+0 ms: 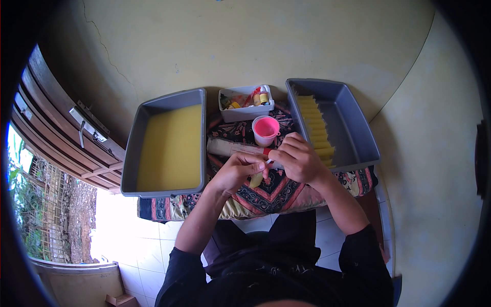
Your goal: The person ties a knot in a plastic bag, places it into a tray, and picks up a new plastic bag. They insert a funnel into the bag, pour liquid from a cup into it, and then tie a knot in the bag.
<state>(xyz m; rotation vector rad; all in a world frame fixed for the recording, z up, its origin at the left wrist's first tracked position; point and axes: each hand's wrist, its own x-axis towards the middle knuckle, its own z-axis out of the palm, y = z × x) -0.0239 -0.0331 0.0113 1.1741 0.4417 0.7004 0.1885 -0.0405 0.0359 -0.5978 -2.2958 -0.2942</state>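
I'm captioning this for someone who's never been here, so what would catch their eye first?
Probably the broad yellow fill in the gray left tub. Next, the yellow pieces lined up along the left side of the gray right tub. Between the tubs, the pink-lined cup stands out, just beyond the left hand and right hand.

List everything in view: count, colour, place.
Tubs: two, grey, either side
Flat filling: one, yellow, left tub
Ridged pieces: several, yellow, right tub
Box: one, white, back centre
Bottles: several, yellowish, in box
Cup: one, white and pink, centre
Long pack: one, white, centre
Cloth: one, black and pink, under tubs
Door: one, brown, left
Wall: one, pale, behind
Floor tiles: several, white, below
Small scrap: one, pale, fingertips
Left hand, right hand: two, bare, centre
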